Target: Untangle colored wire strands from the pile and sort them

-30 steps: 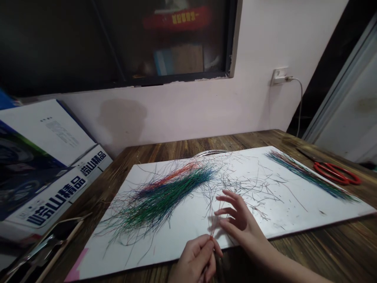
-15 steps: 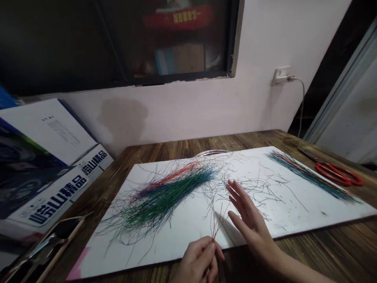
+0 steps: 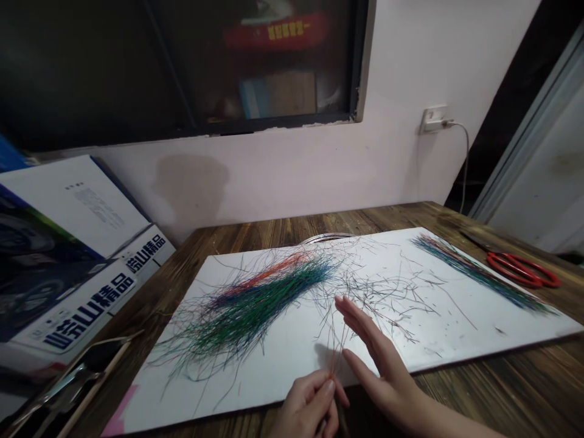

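Box (image 3: 93, 307): far left, bold dark characters along its side, ending clearly in 精品, and there they are again; the print on top is too small to read.
Wire heap (image 3: 260, 304): green, blue and red, fanning loosely across the white board (image 3: 274, 377).
Red pack (image 3: 255, 36): up in the dark window glass (image 3: 114, 73), yellow characters, too unclear to read.
Left hand (image 3: 310, 404): curled in, thumb pressed to forefinger, pinching thin reddish wires (image 3: 336, 358) that stand up over the board's near edge.
Right hand (image 3: 383, 362): wide, fingers nearly straight, thumb well apart, right beside those wires; can't tell if it touches.
Scraps (image 3: 387, 298): scattered beyond.
Bundle (image 3: 483, 277): neatly laid, slanting across the board's right end.
Scissors (image 3: 493, 261): red handles, farthest right.
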Tool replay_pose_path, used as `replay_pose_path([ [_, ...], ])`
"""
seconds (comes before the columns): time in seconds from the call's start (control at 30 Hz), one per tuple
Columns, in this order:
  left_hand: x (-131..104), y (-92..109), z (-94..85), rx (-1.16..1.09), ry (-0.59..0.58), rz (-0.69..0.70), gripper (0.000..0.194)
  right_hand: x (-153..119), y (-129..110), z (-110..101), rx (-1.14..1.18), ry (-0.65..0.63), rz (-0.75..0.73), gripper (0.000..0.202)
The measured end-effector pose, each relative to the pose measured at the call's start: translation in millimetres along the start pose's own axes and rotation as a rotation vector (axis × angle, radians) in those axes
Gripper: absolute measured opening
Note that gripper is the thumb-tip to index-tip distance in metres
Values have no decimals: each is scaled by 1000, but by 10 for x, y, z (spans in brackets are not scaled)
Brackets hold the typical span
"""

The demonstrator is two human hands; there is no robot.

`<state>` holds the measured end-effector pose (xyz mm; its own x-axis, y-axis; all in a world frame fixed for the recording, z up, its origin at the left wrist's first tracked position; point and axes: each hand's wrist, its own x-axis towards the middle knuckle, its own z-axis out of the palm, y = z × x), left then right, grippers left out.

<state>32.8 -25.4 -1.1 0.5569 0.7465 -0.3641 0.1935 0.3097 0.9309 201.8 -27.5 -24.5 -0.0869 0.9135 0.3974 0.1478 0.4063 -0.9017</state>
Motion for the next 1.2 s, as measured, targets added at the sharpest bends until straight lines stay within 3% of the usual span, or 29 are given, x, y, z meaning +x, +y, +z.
replay_pose_path([
  [0.27,48,-43,-3,9,2,-5,61,-4,-9,-27,-189,-43,-56,54],
  [0.5,15,16,4,35,-12,-13,65,36,-22,-52,-70,4,-46,59],
  [0.63,21,-10,5,65,-52,-1,63,59,-31,-83,-57,-38,-25,61],
  [1.2,4,-45,-8,-17,-49,-5,63,-60,-13,-33,-228,-139,-49,67],
])
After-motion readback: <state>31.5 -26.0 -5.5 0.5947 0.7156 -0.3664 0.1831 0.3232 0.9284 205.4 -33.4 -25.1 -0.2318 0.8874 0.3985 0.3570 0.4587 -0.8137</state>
